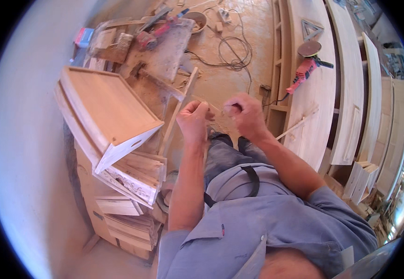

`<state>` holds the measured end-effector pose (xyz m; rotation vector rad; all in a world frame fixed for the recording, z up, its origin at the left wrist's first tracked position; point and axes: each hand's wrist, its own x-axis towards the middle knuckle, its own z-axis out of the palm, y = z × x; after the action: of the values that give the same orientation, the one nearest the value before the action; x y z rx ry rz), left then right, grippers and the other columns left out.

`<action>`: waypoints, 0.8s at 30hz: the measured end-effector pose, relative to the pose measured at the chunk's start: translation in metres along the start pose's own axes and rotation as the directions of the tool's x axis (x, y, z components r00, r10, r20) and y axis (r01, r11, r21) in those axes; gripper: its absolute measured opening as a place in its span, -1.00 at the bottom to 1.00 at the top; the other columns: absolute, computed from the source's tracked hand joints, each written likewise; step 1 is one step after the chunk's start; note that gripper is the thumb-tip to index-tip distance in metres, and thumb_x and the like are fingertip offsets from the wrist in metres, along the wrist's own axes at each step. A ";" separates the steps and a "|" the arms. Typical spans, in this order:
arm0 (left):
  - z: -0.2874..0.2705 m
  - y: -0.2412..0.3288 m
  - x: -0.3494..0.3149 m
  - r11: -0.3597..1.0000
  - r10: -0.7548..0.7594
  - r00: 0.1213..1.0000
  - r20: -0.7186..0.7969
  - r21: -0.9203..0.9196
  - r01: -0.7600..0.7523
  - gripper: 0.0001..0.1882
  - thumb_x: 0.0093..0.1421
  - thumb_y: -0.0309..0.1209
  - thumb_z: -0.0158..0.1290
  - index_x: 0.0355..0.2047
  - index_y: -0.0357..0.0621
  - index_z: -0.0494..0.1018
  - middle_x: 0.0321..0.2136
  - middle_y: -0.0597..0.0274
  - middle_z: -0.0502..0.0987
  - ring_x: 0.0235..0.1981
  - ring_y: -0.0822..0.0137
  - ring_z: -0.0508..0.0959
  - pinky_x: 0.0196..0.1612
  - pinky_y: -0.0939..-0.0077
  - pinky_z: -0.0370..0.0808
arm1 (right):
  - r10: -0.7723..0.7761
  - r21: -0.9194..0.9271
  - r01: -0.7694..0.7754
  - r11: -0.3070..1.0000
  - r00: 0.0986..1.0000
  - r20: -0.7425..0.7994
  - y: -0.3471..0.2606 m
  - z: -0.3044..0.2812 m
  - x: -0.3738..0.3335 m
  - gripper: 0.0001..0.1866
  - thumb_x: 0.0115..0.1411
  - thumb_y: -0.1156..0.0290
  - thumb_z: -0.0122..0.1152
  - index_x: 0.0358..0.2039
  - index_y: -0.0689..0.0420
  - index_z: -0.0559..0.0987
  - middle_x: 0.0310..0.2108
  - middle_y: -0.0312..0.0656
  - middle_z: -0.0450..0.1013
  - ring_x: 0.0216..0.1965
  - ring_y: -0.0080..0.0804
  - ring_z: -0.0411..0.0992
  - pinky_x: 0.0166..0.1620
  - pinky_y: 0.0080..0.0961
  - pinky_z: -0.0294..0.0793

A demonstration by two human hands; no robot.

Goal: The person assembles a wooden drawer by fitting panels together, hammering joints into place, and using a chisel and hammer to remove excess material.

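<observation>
Hands raised, contents unclear

Your left hand [195, 118] pinches thumb to finger, your right hand [247, 115] curls, blurred; any contents: cannot tell. Red disc sander [304, 72] lies on the long wooden panel [306, 132], right of your hands. Risk: a snagged power cord [276, 100] could drag it off the edge.

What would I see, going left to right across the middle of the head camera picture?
Tilted wooden box-shaped piece → left hand → right hand → red power tool with a round disc → stacked wooden pieces.
</observation>
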<state>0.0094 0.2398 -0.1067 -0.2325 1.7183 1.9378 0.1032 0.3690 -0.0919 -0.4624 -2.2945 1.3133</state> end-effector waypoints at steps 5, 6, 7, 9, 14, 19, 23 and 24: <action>-0.059 0.009 0.012 0.968 0.053 0.989 -0.138 -0.238 -0.085 -0.96 0.19 -0.58 0.09 -0.34 -0.29 0.48 -0.53 0.22 0.55 -0.56 0.45 0.55 -0.48 0.53 0.52 | 0.230 0.231 -0.243 0.942 0.970 0.081 -0.039 0.002 0.010 -0.89 0.24 0.60 0.09 -0.22 0.21 0.52 -0.41 -0.10 0.51 -0.42 -0.23 0.53 -0.31 -0.43 0.48; -0.064 0.016 0.011 0.957 0.077 0.991 -0.111 -0.271 -0.105 -0.91 0.21 -0.58 0.09 -0.27 -0.29 0.46 -0.50 0.21 0.56 -0.55 0.43 0.56 -0.47 0.51 0.53 | 0.189 0.125 -0.200 0.972 0.977 0.099 -0.036 0.006 0.014 -0.84 0.23 0.58 0.10 -0.16 0.20 0.52 -0.36 -0.05 0.53 -0.35 -0.14 0.54 -0.25 -0.35 0.49; -0.065 0.024 0.007 0.944 0.103 0.991 -0.084 -0.306 -0.124 -0.87 0.23 -0.59 0.09 -0.20 -0.28 0.44 -0.47 0.19 0.57 -0.54 0.41 0.57 -0.45 0.49 0.54 | 0.147 0.017 -0.150 0.989 0.982 0.119 -0.027 0.011 0.021 -0.78 0.23 0.56 0.12 -0.10 0.20 0.52 -0.31 -0.01 0.56 -0.27 -0.05 0.55 -0.20 -0.28 0.50; -0.073 0.032 0.004 0.936 0.133 0.990 -0.047 -0.322 -0.141 -0.81 0.25 -0.62 0.10 -0.13 -0.28 0.41 -0.43 0.17 0.58 -0.52 0.38 0.59 -0.43 0.46 0.57 | 0.078 -0.221 -0.050 0.974 0.990 0.116 -0.015 0.028 0.030 -0.68 0.22 0.53 0.15 0.01 0.20 0.51 -0.29 0.04 0.58 -0.23 0.05 0.56 -0.16 -0.19 0.51; -0.085 0.046 -0.004 0.940 0.144 0.988 -0.059 -0.304 -0.155 -0.81 0.22 -0.65 0.08 -0.16 -0.30 0.37 -0.43 0.15 0.58 -0.52 0.40 0.58 -0.41 0.47 0.56 | 0.074 -0.156 -0.048 0.987 0.984 0.164 -0.029 0.072 0.036 -0.63 0.26 0.50 0.16 0.09 0.23 0.53 -0.37 -0.06 0.54 -0.37 -0.29 0.51 -0.29 -0.35 0.46; -0.099 0.057 -0.007 0.948 0.184 0.982 -0.041 -0.257 -0.188 -0.82 0.20 -0.66 0.10 -0.19 -0.28 0.40 -0.44 0.13 0.60 -0.49 0.37 0.59 -0.40 0.46 0.56 | 0.325 -0.089 -0.327 0.941 0.797 0.510 -0.075 0.087 0.047 -0.76 0.24 0.45 0.26 -0.11 0.26 0.63 -0.47 -0.20 0.50 -0.48 -0.48 0.41 -0.38 -0.43 0.40; -0.111 0.068 0.006 0.969 0.239 0.971 0.034 0.063 -0.240 -0.78 0.17 -0.61 0.14 -0.15 -0.36 0.47 -0.47 0.15 0.62 -0.48 0.39 0.60 -0.39 0.48 0.56 | 0.242 -0.088 -0.228 0.970 0.854 0.460 -0.075 0.090 0.061 -0.80 0.18 0.36 0.32 -0.22 0.17 0.68 -0.52 -0.03 0.54 -0.50 -0.18 0.51 -0.37 -0.25 0.45; -0.110 0.072 0.008 0.958 0.235 0.971 0.036 0.158 -0.238 -0.78 0.16 -0.59 0.17 -0.17 -0.38 0.49 -0.51 0.20 0.61 -0.49 0.44 0.59 -0.42 0.51 0.54 | 0.236 -0.139 -0.192 0.971 0.843 0.484 -0.077 0.089 0.068 -0.81 0.17 0.35 0.32 -0.25 0.17 0.68 -0.52 -0.01 0.54 -0.49 -0.13 0.52 -0.36 -0.23 0.45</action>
<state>-0.0570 0.1327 -0.0669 0.0519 1.9559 1.9428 -0.0068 0.3008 -0.0492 -0.4597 -2.7985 1.5985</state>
